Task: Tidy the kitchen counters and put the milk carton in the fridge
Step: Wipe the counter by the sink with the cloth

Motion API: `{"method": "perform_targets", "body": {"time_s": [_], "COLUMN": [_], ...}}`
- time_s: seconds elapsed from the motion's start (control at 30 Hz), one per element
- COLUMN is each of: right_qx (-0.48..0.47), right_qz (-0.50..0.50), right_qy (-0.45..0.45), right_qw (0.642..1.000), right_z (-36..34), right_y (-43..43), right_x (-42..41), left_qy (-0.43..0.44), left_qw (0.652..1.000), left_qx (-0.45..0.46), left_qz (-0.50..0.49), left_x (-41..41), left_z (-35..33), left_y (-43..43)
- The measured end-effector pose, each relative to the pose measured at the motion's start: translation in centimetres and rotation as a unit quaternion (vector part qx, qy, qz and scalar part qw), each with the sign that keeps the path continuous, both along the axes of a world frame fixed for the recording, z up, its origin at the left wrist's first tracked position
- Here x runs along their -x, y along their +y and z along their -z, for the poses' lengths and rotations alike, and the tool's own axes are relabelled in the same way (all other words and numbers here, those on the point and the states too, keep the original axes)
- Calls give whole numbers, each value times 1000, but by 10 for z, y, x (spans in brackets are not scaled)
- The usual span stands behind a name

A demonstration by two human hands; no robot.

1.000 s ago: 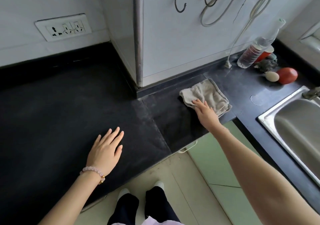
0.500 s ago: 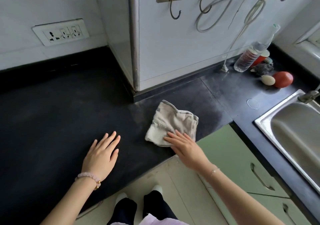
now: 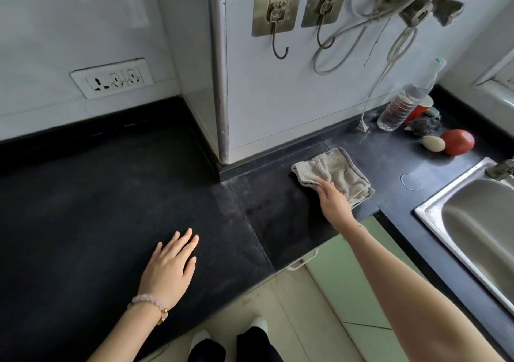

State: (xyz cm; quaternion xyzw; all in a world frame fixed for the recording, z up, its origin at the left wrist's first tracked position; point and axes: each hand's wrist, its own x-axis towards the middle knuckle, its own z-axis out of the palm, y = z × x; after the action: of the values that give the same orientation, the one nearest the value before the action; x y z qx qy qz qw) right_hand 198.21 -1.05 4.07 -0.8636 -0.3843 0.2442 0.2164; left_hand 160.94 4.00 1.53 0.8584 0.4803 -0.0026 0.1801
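Right hand (image 3: 335,204): fingers (image 3: 326,188) flat, extended, pressing the near edge of grey cloth (image 3: 333,174) onto worktop (image 3: 111,194); no pinch, palm pressure, likely for wiping. Left hand (image 3: 169,267): fingers (image 3: 186,239) spread open, empty, planted at 8 o'clock of cloth, probably as a brace. Cloth bunched near the wall plinth. At 2 o'clock: bottle (image 3: 403,105), tomato (image 3: 457,142), egg (image 3: 433,143). Sink (image 3: 472,222) at 3 o'clock. Milk carton not in view.

Soft daylight from right, dim left; sharp centre, wide-angle edge bending.
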Motion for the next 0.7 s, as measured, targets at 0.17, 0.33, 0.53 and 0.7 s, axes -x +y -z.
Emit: {"method": "perform_targets", "body": {"time_s": [0.17, 0.33, 0.53, 0.7], "right_qx": [2, 14, 48, 81], "right_qz": [-58, -164, -216, -214], "right_qy": [15, -48, -106, -91], "right_qw": [998, 985, 969, 969], "right_z": [-4, 4, 1, -17], "right_y": [33, 35, 21, 25], "right_x": [30, 37, 26, 29], "left_qy": [1, 13, 46, 57], "left_qw": [1000, 999, 998, 997], "left_qx": [-6, -30, -49, -48], "left_qz": [-2, 6, 14, 23], "left_x": [0, 2, 3, 5], "left_z": [1, 3, -1, -4], "left_y": [-1, 0, 0, -1]}}
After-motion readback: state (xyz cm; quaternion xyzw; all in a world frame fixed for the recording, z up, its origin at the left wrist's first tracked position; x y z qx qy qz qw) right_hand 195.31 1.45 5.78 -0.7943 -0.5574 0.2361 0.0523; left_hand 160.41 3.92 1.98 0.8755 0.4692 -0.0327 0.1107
